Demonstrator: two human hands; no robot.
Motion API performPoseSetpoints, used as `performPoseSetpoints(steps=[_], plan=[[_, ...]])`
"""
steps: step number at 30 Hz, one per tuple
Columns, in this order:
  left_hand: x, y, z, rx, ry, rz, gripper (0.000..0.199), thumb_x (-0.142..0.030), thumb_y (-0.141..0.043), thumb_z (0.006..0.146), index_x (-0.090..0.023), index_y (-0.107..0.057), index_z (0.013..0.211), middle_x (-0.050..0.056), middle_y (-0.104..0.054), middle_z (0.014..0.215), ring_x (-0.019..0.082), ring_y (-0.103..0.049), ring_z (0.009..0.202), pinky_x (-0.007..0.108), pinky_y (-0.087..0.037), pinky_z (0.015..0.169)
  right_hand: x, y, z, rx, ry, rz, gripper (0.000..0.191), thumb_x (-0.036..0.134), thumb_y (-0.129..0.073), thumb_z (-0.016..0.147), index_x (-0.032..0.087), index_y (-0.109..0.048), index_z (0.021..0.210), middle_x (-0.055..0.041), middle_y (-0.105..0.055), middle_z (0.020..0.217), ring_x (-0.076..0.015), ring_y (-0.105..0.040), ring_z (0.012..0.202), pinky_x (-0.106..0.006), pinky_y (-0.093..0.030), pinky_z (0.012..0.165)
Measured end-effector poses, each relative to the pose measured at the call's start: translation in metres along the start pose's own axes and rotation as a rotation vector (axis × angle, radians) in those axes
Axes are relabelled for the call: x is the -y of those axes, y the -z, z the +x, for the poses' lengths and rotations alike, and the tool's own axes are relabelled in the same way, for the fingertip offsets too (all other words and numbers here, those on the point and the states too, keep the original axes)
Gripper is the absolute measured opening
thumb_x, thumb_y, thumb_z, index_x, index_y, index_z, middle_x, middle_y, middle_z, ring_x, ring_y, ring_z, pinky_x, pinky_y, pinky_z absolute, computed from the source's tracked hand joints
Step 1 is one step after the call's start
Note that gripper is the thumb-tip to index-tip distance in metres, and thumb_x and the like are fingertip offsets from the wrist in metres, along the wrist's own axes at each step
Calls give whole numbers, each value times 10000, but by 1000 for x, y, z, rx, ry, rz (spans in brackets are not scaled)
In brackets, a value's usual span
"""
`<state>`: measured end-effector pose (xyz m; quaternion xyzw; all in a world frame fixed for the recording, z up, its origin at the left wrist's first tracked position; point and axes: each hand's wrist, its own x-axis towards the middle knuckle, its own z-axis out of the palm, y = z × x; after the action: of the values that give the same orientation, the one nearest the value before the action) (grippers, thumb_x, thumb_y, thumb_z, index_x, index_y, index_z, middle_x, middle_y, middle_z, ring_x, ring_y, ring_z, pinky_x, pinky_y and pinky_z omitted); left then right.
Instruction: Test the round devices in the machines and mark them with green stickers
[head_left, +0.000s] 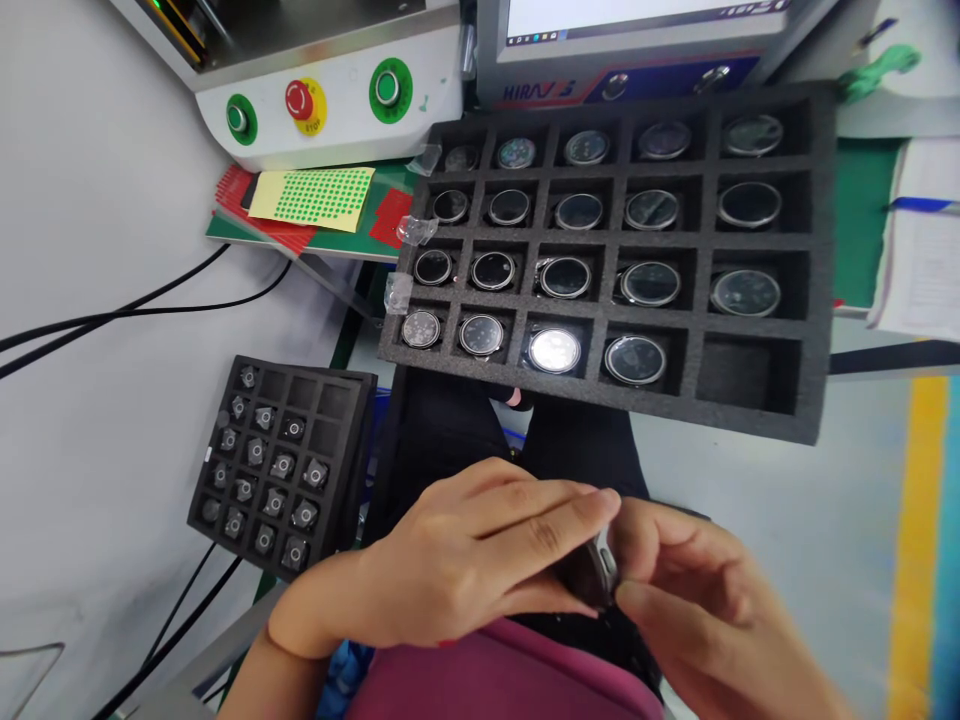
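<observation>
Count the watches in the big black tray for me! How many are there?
19 watches in the big black tray: five in each of the three rows nearest the screen, and four in the last row. None there seems hidden.

Left hand (457,560) reaching rightward, fingers (551,535) extended, right hand (716,610) beside, fingers bent

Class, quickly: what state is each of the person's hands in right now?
Left hand: closed, holding a dark, silver-edged device.
Right hand: partly curled at the device's edge; whether it grips cannot be told.
</observation>
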<state>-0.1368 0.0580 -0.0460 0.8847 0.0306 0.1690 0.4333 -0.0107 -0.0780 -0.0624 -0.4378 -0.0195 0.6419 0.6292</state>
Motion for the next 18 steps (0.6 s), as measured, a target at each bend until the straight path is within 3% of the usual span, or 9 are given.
performPoseSetpoints(steps=[5,9,12,15,18], plan=[[1,4,-1,-5,-39,-41,629,-153,-648,876,-88,-378,1439,132,-648,1248,201,-615,1118,324,-559,931,0,3,4,127,2,22,427,314,-833,676,184,-432,604,27,-437,628,-113,-430,608,-224,-421,567],[0,5,0,50,-18,-99,677,-140,-590,913,-152,-262,1505,101,-633,1286,204,-584,1189,347,-533,984,-2,-6,7,36,-68,170,479,319,-906,534,213,-481,727,36,-474,735,-101,-442,640,-181,-416,548],[1,2,-1,48,25,-171,674,-204,-581,924,-212,-257,1515,80,-629,1294,232,-597,1181,378,-542,975,-5,-12,7,21,-89,231,497,330,-914,515,231,-520,801,40,-482,784,-83,-440,635,-153,-398,527],[5,-3,-2,26,83,-302,707,-279,-651,881,-258,-311,1500,74,-676,1199,256,-656,1070,387,-567,906,-8,-11,9,80,-4,162,467,377,-897,566,248,-548,847,36,-479,777,-95,-468,650,-165,-427,546],[8,-7,0,33,224,-553,717,-321,-714,830,-334,-378,1464,53,-688,1168,239,-694,957,366,-581,843,-7,-6,11,110,146,47,449,538,-798,660,269,-618,970,-13,-555,841,-152,-544,713,-236,-505,597]])
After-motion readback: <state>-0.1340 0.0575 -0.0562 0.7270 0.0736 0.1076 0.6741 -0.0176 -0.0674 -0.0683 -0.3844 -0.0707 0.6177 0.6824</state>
